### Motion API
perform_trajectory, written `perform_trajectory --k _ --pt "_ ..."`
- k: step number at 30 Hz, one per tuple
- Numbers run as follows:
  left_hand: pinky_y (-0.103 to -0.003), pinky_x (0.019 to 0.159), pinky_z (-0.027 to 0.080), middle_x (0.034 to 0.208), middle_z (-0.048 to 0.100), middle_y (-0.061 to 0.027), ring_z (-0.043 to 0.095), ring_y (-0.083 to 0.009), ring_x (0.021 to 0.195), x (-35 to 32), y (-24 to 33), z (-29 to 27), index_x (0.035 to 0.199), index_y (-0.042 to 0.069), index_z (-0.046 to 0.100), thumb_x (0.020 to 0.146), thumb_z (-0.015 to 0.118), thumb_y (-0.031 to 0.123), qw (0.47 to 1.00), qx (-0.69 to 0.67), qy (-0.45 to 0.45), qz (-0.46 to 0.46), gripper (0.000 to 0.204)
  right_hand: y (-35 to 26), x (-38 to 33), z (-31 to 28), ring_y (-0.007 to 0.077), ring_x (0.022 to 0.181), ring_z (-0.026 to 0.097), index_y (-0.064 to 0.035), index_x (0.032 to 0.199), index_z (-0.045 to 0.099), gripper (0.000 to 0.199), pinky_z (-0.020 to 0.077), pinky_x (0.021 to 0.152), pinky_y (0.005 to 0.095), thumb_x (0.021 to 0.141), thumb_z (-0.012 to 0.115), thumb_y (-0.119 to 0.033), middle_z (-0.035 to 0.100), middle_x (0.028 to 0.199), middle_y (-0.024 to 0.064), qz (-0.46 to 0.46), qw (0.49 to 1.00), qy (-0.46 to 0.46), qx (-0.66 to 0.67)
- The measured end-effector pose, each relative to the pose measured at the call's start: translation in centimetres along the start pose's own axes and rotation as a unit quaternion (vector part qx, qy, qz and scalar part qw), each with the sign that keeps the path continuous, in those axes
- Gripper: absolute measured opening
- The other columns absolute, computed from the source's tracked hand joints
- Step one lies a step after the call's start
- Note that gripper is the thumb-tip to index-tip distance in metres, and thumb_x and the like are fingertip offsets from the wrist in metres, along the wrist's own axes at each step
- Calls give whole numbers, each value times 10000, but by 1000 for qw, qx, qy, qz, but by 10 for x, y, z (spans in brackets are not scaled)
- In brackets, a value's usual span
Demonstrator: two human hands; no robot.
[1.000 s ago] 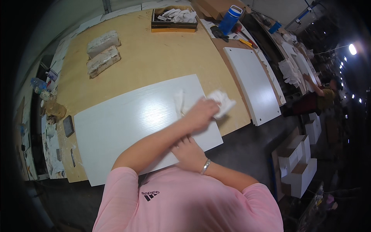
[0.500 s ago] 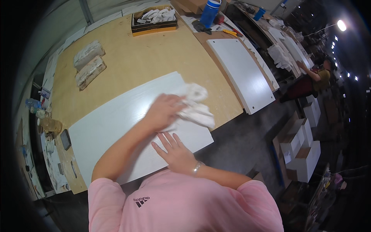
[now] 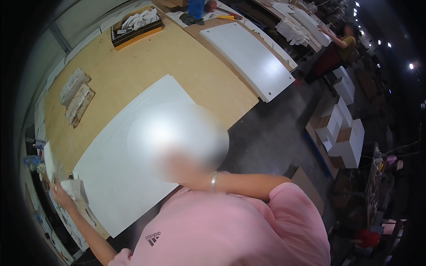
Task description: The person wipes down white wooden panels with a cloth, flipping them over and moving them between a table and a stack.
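A large white panel [image 3: 133,111] lies on the wooden tabletop in front of me. At the table's left edge, beyond the panel's left end, my left hand [image 3: 64,197] grips a white cloth [image 3: 73,189], one part of it sticking up and away from me. My right hand [image 3: 186,170] is over the panel's near right part, with a bracelet at the wrist. A round blurred patch covers its fingers and that stretch of the panel, so its grip is hidden.
Two wrapped blocks [image 3: 80,104] rest on the tabletop [image 3: 133,62]. Farther back is a black and yellow box [image 3: 137,34] of white gloves. Another white panel [image 3: 248,57] lies at right. White boxes [image 3: 341,137] stand on the floor; a person [image 3: 339,48] works beyond.
My left hand has swung with the cloth from the panel's right part to beyond its left end. The view has shifted, and my right hand is now blurred.
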State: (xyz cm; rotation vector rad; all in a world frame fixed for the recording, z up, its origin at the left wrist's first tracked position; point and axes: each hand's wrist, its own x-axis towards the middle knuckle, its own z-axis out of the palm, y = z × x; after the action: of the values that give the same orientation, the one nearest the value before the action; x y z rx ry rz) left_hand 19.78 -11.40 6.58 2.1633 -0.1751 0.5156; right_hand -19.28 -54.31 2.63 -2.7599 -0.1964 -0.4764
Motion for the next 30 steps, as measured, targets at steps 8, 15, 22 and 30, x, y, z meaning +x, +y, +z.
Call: perform_trajectory --k 8,15,22,30 --pt "-393 866 537 1304 612 -181 650 -277 1067 -65 7 -122 1358 -59 534 987 603 318 952 -17 284 -115 533 -24 53 -95 358 937 640 24 1052 669 302 505 833 409 808 593 -138 657 1020 215 -100 994 30 -5" --pt "-366 773 540 1221 632 -168 651 -231 964 -91 -27 -143 1364 -71 511 1005 587 232 939 -148 258 -172 475 -41 221 -212 279 752 702 -108 836 725 170 514 667 371 836 662 -267 709 764 134 8 998 15 -63" --pt "-286 690 513 1046 657 -99 623 -146 845 -139 93 -16 1231 -49 584 1000 576 151 950 -287 52 -110 305 53 253 -171 310 628 598 43 707 638 507 447 611 434 813 672 -451 622 661 194 163 984 -71 -14" --pt "-462 828 522 1159 630 -197 618 -384 934 -258 314 128 1042 -2 615 645 695 32 860 -181 -321 354 407 147 216 -85 315 780 597 115 833 631 485 467 790 405 837 707 -364 667 832 248 300 921 -180 171"
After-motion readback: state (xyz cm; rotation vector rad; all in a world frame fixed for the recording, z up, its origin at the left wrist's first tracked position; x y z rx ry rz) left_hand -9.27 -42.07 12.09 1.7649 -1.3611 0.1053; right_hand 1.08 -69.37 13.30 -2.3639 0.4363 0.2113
